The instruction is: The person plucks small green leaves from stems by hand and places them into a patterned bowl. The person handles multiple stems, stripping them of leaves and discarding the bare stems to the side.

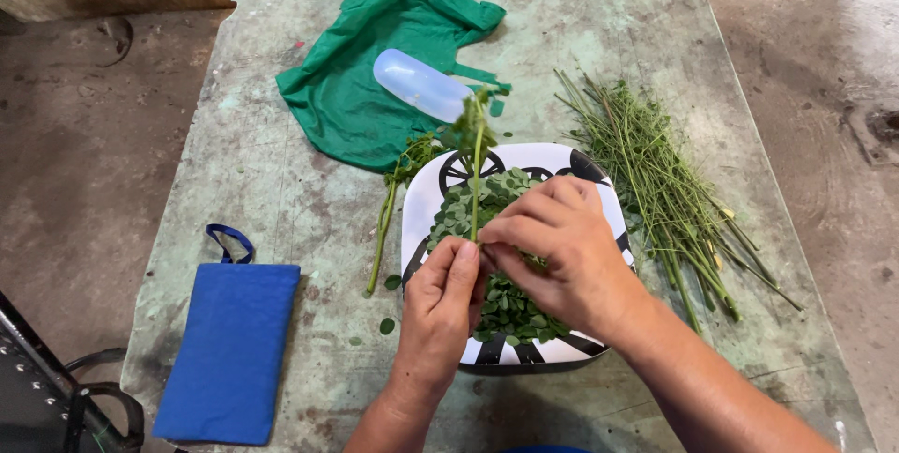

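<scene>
My left hand (442,301) pinches the lower end of a thin green leafy stem (477,167) that stands up over a black-and-white plate (421,202). My right hand (562,252) grips the same stem just beside the left fingers, above the heap of small plucked green leaves (478,205) on the plate. The stem's top still carries a tuft of leaves. Another leafy stem (386,223) lies on the table at the plate's left edge.
A pile of stripped green stalks (655,177) lies right of the plate. A green cloth bag (375,69) with a translucent plastic bottle (421,84) on it sits at the back. A blue fabric pouch (229,345) lies front left. The worn stone table (281,191) drops off to concrete floor.
</scene>
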